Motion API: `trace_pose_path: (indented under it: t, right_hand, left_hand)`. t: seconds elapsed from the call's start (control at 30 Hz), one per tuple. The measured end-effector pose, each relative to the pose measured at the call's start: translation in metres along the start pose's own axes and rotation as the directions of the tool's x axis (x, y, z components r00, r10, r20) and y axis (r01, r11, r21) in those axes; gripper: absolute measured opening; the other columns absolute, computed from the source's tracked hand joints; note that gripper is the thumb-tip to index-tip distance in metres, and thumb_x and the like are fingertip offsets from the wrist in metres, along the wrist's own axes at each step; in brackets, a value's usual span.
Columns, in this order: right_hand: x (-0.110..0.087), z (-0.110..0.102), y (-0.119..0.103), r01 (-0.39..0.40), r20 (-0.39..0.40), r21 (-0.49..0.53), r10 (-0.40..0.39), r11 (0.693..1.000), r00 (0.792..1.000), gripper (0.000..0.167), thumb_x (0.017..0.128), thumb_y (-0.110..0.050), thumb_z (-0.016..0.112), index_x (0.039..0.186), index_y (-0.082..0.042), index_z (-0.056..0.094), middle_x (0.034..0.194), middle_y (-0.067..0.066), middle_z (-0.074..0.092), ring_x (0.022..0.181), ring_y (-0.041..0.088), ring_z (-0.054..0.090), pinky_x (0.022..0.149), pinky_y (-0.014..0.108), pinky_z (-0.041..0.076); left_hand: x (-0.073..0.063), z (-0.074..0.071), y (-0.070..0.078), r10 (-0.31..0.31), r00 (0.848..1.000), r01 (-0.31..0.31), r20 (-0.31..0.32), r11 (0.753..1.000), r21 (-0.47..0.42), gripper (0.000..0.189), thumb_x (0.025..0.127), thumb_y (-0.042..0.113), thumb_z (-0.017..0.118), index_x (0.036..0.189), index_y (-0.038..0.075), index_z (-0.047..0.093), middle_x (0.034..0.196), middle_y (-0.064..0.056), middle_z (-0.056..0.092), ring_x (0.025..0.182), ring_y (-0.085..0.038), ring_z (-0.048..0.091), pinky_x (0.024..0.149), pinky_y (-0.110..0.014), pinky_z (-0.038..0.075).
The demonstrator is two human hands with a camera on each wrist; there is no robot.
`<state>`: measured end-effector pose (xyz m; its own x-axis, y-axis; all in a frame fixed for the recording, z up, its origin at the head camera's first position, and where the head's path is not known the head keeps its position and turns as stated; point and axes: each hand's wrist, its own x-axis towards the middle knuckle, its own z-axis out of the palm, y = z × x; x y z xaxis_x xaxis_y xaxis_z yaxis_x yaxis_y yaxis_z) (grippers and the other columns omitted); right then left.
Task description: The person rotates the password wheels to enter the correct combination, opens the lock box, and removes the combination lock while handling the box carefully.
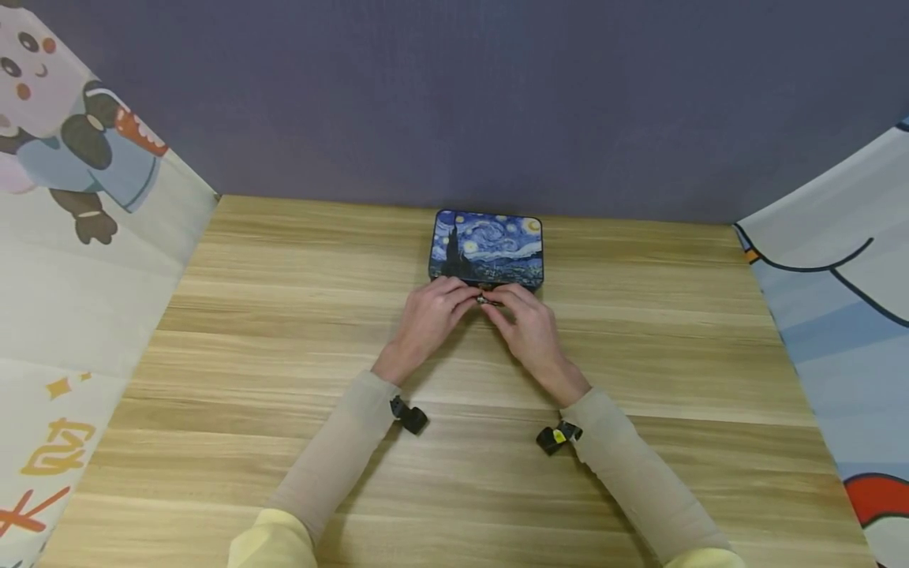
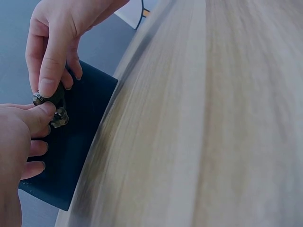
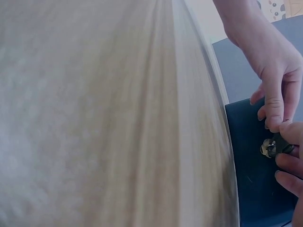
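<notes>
A box (image 1: pixel 487 248) with a swirling blue night-sky painting on its lid lies flat, lid down, near the back of the table. At the middle of its dark front side (image 2: pixel 90 111) is a brassy metal clasp (image 2: pixel 60 119). My left hand (image 1: pixel 431 315) and right hand (image 1: pixel 525 323) meet there, fingertips together. Between thumbs and fingers they pinch a small dark piece with shiny metal parts (image 3: pixel 283 144), right at the clasp; its exact kind I cannot tell. Several fingers of both hands lie close against the front side. Fingertips partly cover the small piece.
The wood-grain table (image 1: pixel 469 473) stretches between both arms and out to the sides. A dark blue-grey wall (image 1: pixel 454 102) rises close behind the box. Printed cartoon panels (image 1: pixel 85 276) stand along the left and right edges. Each sleeve cuff carries a small black camera (image 1: pixel 410 416).
</notes>
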<state>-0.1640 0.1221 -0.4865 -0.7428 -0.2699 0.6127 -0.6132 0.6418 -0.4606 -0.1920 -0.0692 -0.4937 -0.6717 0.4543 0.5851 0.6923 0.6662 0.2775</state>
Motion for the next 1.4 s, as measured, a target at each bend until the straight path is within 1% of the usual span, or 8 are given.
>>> trace_pose_path:
  t: [0.23, 0.67, 0.97, 1.4]
  right_hand:
    - [-0.0001, -0.0001, 0.0000, -0.005, 0.000, -0.004, 0.005, 1.000, 1.000, 0.019, 0.089, -0.008, 0.082, 0.105, 0.000, 0.077, 0.102, 0.013, 0.074, 0.092, 0.028, 0.073, 0.080, 0.040, 0.063]
    - [0.0005, -0.0002, -0.0008, -0.005, 0.001, -0.019, 0.005, 1.000, 1.000, 0.019, 0.088, -0.008, 0.082, 0.105, 0.000, 0.077, 0.102, 0.012, 0.075, 0.093, 0.028, 0.072, 0.083, 0.040, 0.062]
    - [0.0005, 0.0006, -0.0008, -0.003, -0.008, -0.017, 0.003, 1.000, 1.000, 0.020, 0.086, -0.006, 0.084, 0.104, -0.001, 0.077, 0.102, 0.012, 0.075, 0.094, 0.028, 0.072, 0.084, 0.041, 0.062]
    - [0.0001, 0.0022, -0.0008, -0.003, -0.016, -0.029, 0.002, 1.000, 1.000, 0.019, 0.088, -0.009, 0.083, 0.104, -0.001, 0.077, 0.102, 0.012, 0.075, 0.094, 0.027, 0.072, 0.083, 0.041, 0.062]
  left_hand:
    - [0.0005, -0.0013, 0.0011, -0.002, 1.000, 0.002, -0.001, 1.000, 0.000, 0.015, 0.096, 0.017, 0.076, 0.107, 0.010, 0.081, 0.100, -0.001, 0.077, 0.088, -0.016, 0.069, 0.078, -0.027, 0.060]
    - [0.0013, -0.0015, 0.0017, 0.001, 1.000, -0.001, -0.004, 1.000, 0.002, 0.014, 0.095, 0.017, 0.076, 0.106, 0.009, 0.081, 0.099, -0.001, 0.077, 0.087, -0.016, 0.069, 0.078, -0.028, 0.060]
    - [0.0009, -0.0015, 0.0009, -0.007, 1.000, 0.007, -0.001, 1.000, -0.007, 0.015, 0.096, 0.017, 0.076, 0.107, 0.009, 0.081, 0.099, -0.001, 0.077, 0.087, -0.016, 0.069, 0.077, -0.028, 0.060]
    - [0.0013, -0.0015, 0.0004, -0.009, 1.000, 0.009, 0.002, 1.000, -0.006, 0.015, 0.096, 0.017, 0.075, 0.107, 0.009, 0.081, 0.100, -0.001, 0.077, 0.088, -0.016, 0.069, 0.078, -0.028, 0.059]
